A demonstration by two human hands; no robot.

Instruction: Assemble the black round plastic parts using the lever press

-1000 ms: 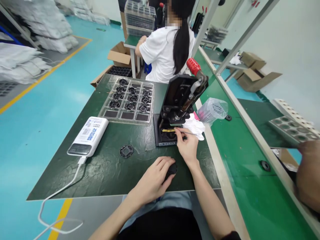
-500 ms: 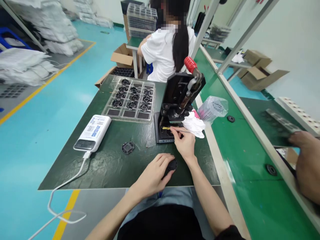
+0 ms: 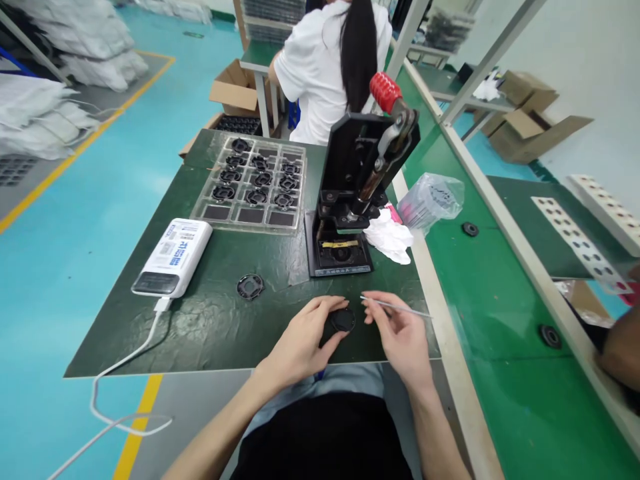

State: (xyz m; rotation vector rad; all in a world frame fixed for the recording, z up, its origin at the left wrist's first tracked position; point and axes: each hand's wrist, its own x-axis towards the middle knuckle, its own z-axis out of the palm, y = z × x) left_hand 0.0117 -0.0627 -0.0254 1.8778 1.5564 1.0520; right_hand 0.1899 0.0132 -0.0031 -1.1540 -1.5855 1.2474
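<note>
My left hand [image 3: 305,340] rests on the dark green mat [image 3: 210,313] and pinches a small round black part [image 3: 343,320] between thumb and fingers. My right hand [image 3: 403,337] sits just right of that part and holds thin tweezers [image 3: 395,306], tips pointing left over it. Behind both hands stands a black lever press [image 3: 357,180] with a red handle [image 3: 385,91]; a yellow strip lies in its base [image 3: 340,252]. Another round black part [image 3: 250,287] lies loose on the mat to the left.
A clear tray [image 3: 253,190] of black parts sits at the back left, a white power bank [image 3: 173,255] with a cable left. White cloth [image 3: 387,235] and a plastic bag [image 3: 433,200] lie right of the press. A person in white [image 3: 325,67] sits beyond. Another person's hand [image 3: 620,347] shows at right.
My right hand has pulled the tweezers back from the press base to the round part at my left hand. The view has tilted downward a little.
</note>
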